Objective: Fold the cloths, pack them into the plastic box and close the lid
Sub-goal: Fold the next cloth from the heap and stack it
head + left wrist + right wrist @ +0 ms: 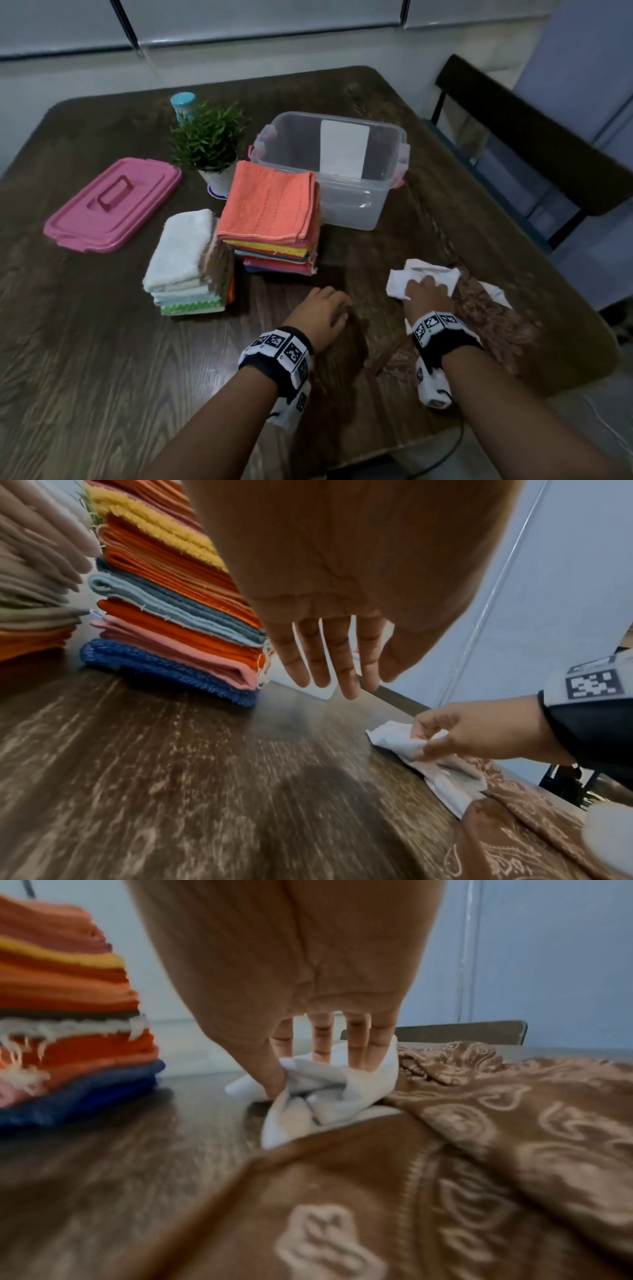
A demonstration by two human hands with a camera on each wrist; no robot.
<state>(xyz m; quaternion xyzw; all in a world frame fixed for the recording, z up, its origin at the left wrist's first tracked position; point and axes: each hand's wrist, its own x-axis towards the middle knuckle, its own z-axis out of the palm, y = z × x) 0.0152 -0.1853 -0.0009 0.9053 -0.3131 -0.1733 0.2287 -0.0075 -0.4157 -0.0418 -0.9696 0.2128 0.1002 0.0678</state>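
My right hand [428, 289] pinches a crumpled white cloth [416, 275] [325, 1093] [400, 739] on the table, right of centre. A brown patterned cloth [489, 308] [462, 1137] lies loose beside and under it. My left hand [325, 308] [329, 666] hovers with straight fingers over bare wood, holding nothing. A tall stack of folded coloured cloths [274, 219] [171, 593] topped by an orange one stands mid-table. A lower stack of pale folded cloths [186, 260] sits to its left. The clear plastic box [342, 168] stands open behind them. Its pink lid [113, 205] lies far left.
A small potted plant [209, 144] and a blue-capped bottle [183, 104] stand behind the stacks. A dark chair [534, 147] is at the table's right side. The dark wooden table [102, 342] edge curves near the brown cloth.
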